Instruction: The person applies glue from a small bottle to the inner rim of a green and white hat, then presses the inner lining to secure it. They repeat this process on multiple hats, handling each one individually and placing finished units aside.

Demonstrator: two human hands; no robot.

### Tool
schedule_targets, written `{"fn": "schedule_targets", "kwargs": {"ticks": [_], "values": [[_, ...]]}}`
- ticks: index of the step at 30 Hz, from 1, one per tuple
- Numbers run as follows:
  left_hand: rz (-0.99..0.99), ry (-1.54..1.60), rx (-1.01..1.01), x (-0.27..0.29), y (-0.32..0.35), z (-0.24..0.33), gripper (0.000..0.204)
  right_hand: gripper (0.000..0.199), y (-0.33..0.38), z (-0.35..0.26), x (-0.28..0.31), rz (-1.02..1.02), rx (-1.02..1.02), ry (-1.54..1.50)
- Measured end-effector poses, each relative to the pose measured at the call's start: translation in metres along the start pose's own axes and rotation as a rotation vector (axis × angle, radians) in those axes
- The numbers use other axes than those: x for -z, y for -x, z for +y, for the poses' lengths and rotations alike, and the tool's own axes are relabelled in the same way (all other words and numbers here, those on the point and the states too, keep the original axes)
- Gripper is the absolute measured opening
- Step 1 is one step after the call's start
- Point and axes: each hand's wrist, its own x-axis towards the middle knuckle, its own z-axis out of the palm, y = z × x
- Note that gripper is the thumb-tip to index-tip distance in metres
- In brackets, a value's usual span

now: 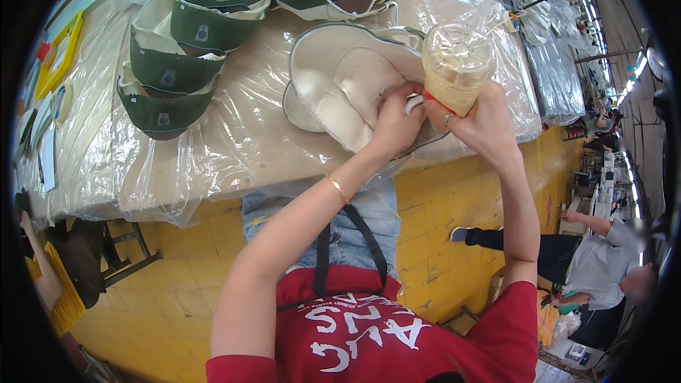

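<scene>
My right hand (486, 124) grips a translucent squeeze bottle (457, 64) of pale yellowish liquid. The bottle is tilted, its red tip (427, 95) pointing down by my left fingers. A cream-lined fabric piece (358, 81) with a thin green edge lies opened out on the table; I cannot tell its exact kind. My left hand (399, 124) is closed on this piece near its right side, with a small white strip or loop (413, 103) at the fingertips. What the tip touches is hidden between my hands.
Plastic sheeting covers the table (262, 135). Stacked green, cream-lined pieces (202, 32) stand at the far left and far middle. A yellow tray (60, 53) and a tape roll (62, 103) lie at the left edge. People (603, 262) work at right and left.
</scene>
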Motion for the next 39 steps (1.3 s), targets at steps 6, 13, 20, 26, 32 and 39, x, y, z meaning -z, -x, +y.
{"fn": "schedule_targets", "kwargs": {"ticks": [6,13,20,26,32,39], "values": [[0.042,-0.019,-0.098,-0.003,-0.002,-0.001,0.022,0.035,-0.002,-0.002,0.001,0.039,0.118,0.028],[0.007,0.09,0.036,-0.006,-0.002,-0.001,0.019,0.027,0.022,0.008,-0.007,0.03,-0.108,-0.167],[-0.008,-0.17,-0.027,0.004,-0.001,0.012,0.027,0.028,0.029,0.017,-0.007,0.202,-0.309,-0.371],[-0.236,-0.734,-0.155,0.018,0.027,0.051,0.075,0.025,0.029,0.008,-0.013,0.229,0.082,-0.007],[-0.399,-1.019,0.032,0.031,0.024,0.06,0.029,0.021,0.048,0.011,-0.024,0.302,0.041,-0.02],[-0.186,-0.699,-0.054,0.049,0.029,0.046,0.02,0.021,0.068,0.004,-0.056,0.402,-0.012,0.073]]}}
